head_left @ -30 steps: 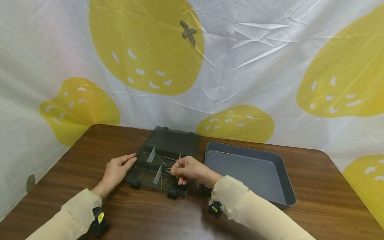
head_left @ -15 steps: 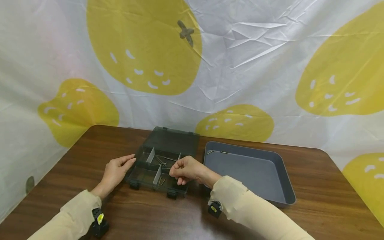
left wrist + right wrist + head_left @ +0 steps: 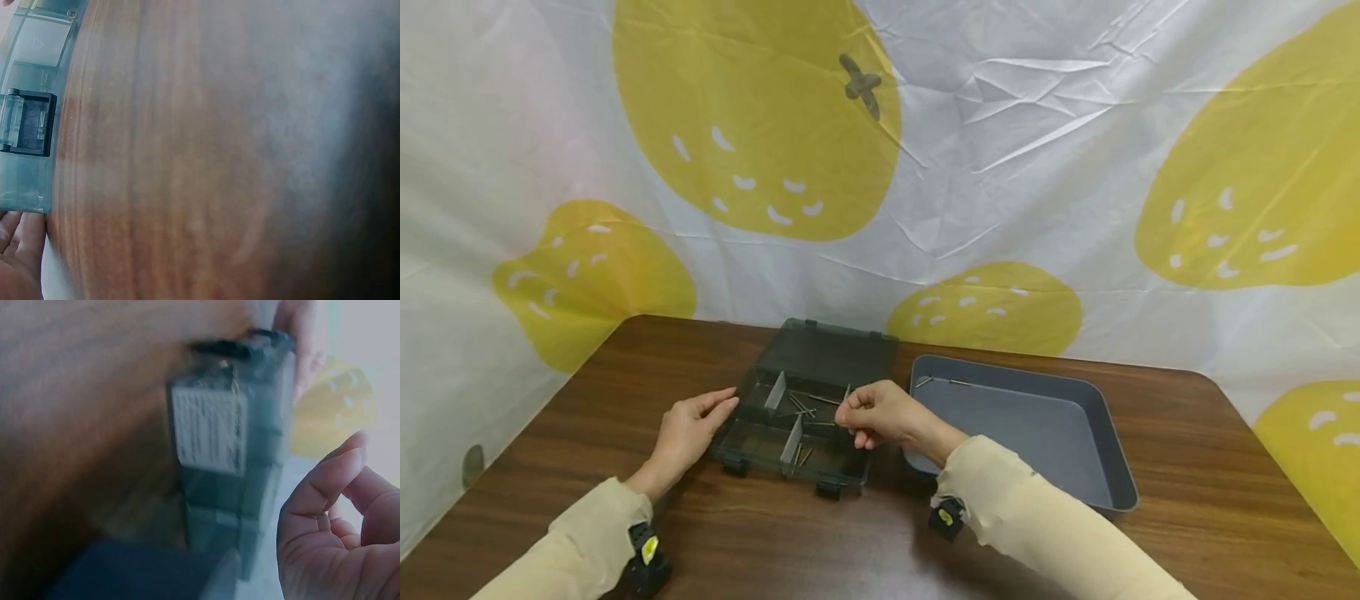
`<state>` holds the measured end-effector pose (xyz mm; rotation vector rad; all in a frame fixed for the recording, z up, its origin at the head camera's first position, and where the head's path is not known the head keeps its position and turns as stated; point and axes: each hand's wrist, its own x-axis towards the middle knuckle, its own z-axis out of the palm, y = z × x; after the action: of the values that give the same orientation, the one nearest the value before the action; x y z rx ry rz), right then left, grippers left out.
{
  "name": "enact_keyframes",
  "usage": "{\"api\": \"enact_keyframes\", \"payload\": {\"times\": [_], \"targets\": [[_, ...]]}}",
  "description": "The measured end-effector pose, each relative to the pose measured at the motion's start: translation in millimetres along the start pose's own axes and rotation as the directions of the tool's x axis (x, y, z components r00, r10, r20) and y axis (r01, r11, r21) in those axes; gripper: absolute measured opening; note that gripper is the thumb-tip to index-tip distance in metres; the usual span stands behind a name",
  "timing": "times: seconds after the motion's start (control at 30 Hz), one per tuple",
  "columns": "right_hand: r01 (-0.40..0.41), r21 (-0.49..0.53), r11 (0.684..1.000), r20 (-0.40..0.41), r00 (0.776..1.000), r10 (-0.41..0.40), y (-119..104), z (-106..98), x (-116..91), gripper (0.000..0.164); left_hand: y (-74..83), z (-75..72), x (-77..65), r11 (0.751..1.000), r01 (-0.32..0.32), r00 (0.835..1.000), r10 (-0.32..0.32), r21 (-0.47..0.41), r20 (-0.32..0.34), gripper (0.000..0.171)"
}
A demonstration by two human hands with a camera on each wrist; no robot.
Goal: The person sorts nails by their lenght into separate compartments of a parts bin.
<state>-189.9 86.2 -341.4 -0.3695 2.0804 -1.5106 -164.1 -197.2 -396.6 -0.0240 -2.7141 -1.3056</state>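
A dark, see-through plastic organizer box [image 3: 823,354] lies on the table with its lid laid back. Grey dividers [image 3: 792,439] split it into compartments. Several thin metal pins [image 3: 802,405] lie in a back middle compartment, and two short pins [image 3: 802,457] lie at the front beside a divider. My left hand [image 3: 688,429] touches the box's left side with extended fingertips; the left wrist view shows the fingers [image 3: 28,240] against its end wall. Over the box's right edge hovers my right hand [image 3: 887,417], fingers curled and thumb against index finger, with nothing visible between them.
A grey rectangular tray [image 3: 1116,450] stands right of the box, two thin pins [image 3: 959,382] at its back left. Black latches [image 3: 829,487] stick out from the box's front edge. A patterned cloth [image 3: 955,183] hangs behind the wooden table [image 3: 760,542].
A pin seen at my right fingertips a second ago no longer shows there. That hand has since drawn a little up and right. The two short front pins have shifted; my left hand stays put.
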Motion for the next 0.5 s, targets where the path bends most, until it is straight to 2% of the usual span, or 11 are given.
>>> {"api": "enact_keyframes", "payload": {"times": [0.33, 0.5], "targets": [[0.031, 0.023, 0.999, -0.187, 0.982, -0.026, -11, -55, -11, 0.02, -1.4, 0.2, 0.0, 1.0, 0.002, 1.0, -0.002, 0.002, 0.005, 0.046], [0.037, -0.026, 0.999, -0.271, 0.962, -0.042, -5, -89, -16, 0.023, -1.2, 0.6, 0.7, 1.0, 0.003, 1.0, -0.003, -0.012, 0.005, 0.045]]}}
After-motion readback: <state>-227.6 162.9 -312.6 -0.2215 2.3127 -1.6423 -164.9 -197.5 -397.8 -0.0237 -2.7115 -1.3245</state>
